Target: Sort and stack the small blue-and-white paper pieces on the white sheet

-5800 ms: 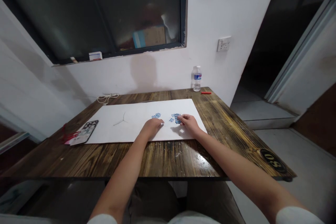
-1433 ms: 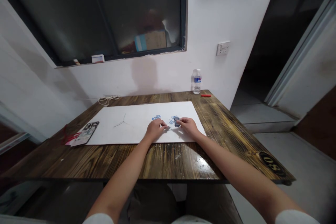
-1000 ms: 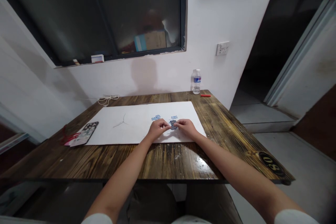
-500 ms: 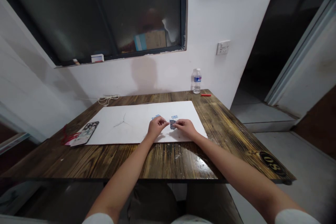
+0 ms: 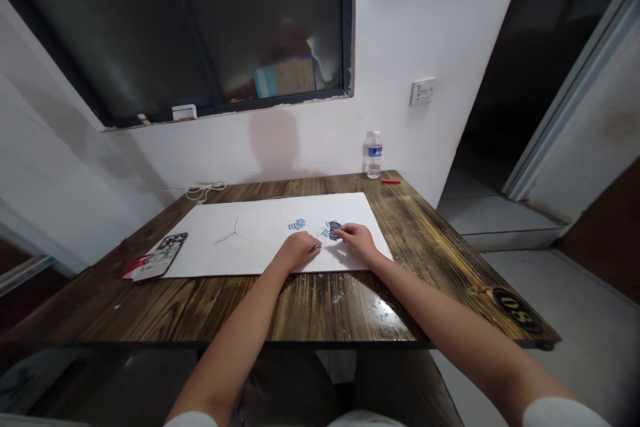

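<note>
My right hand pinches a small dark rectangular piece with pale bars between thumb and fingers, just above the white board. Behind and to the left of that piece are small blue rectangular shapes, partly covered by it. My left hand is low over the board with its fingers curled together; whether something tiny is at the fingertips I cannot make out. Beyond it lies a cluster of blue rectangular shapes.
A patterned phone-like slab overlaps the board's left end, beside something red. Thin dark lines mark the board. At the wooden table's back are a white cable, a water bottle and a red pen-like stick.
My hands have parted. The dark piece has moved slightly up and right in my right hand, while my left hand has lowered, uncovering the left blue cluster.
</note>
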`<act>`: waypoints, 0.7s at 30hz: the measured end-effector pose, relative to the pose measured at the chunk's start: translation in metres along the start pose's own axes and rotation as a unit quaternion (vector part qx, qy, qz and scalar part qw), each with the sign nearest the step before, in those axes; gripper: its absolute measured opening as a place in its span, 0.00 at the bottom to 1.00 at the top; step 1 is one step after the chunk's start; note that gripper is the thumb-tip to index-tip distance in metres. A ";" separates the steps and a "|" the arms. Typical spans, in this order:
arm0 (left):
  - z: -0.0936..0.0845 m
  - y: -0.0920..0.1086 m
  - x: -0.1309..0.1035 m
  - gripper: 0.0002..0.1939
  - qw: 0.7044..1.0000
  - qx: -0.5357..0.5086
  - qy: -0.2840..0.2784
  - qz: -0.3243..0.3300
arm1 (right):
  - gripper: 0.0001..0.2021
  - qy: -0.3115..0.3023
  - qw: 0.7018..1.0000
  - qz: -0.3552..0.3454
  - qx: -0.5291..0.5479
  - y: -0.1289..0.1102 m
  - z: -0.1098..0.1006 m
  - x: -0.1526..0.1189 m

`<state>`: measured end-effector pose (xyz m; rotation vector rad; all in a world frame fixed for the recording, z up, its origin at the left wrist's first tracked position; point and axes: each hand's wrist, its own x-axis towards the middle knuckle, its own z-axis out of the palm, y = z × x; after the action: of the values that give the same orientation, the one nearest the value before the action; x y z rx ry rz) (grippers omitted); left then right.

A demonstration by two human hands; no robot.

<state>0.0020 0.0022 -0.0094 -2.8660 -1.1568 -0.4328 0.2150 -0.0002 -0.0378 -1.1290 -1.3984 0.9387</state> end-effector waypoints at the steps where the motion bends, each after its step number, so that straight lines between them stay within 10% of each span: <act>1: 0.001 0.001 0.001 0.08 1.000 0.015 -0.007 0.003 | 0.17 0.000 1.000 0.000 0.000 0.000 0.000 0.000; 21: 0.002 0.014 0.004 0.10 0.999 0.017 -0.019 -0.047 | 0.17 0.001 1.000 -0.010 -0.004 0.004 0.002 0.001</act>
<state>0.0144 -0.0051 -0.0089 -2.8108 -1.2971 -0.3597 0.2140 0.0024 -0.0418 -1.1197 -1.4104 0.9195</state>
